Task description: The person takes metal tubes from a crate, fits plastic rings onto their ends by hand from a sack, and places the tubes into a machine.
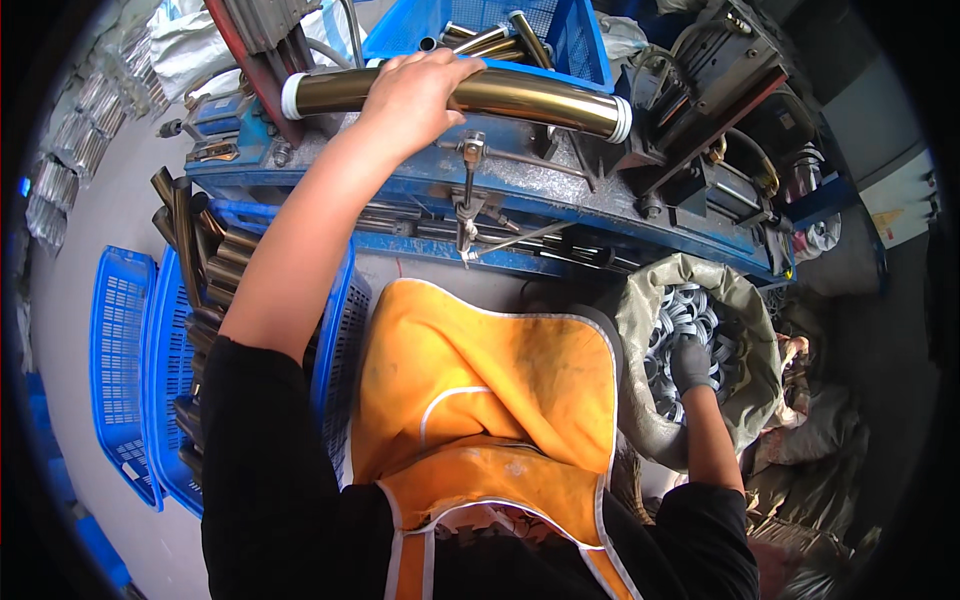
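Note:
A shiny bronze-coloured metal tube (pixel 540 103) with a white ring on each end lies across the machine. My bare left hand (pixel 418 92) is laid over its middle, fingers curled round the far side. At the right, a pale woven sack (pixel 640 310) stands with its mouth rolled back, full of grey-white rings (pixel 684 308). Into those rings reaches my right hand (pixel 690 365), in a grey glove. Its fingertips are hidden among them, so I cannot see whether it grips any.
Before me runs a blue machine bench (pixel 620 220) with clamps, rods and hoses. A blue crate (pixel 585 45) of shorter tubes sits behind it. More tubes fill a blue basket (pixel 165 370) at left, beside another blue basket (pixel 118 340). An orange apron (pixel 500 370) covers my lap.

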`<state>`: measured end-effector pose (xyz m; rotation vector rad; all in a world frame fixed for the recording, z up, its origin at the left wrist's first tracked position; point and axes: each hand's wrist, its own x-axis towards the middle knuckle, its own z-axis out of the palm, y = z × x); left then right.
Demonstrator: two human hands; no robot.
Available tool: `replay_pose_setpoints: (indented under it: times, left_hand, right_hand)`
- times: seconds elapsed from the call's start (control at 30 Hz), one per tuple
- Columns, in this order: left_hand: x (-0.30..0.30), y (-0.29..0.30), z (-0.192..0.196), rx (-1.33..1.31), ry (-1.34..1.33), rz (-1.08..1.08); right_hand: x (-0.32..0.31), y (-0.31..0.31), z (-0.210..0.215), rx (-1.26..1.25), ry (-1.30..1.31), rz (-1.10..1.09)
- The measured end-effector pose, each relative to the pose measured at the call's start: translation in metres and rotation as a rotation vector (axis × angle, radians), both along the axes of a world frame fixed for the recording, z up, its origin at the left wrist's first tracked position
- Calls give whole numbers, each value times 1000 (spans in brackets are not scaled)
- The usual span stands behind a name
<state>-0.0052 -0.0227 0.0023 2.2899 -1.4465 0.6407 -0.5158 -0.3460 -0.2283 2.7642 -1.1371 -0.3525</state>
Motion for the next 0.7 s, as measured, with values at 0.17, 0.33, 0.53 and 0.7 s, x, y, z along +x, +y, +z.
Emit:
replay_pose_setpoints:
  times: [0.17, 0.33, 0.53, 0.7]
  left_hand:
    - [21, -38, -30, 256, 206, 50]
    - [42, -69, -65, 415, 260, 201]
    - [25, -48, -88, 281, 90, 232]
    - [2, 81, -109, -96, 29, 53]
  right_hand:
    - [-1, -3, -4, 0, -5, 35]
    - [0, -5, -3, 3, -34, 49]
    - [-4, -21, -14, 25, 52, -11]
    - [15, 7, 8, 65, -151, 61]
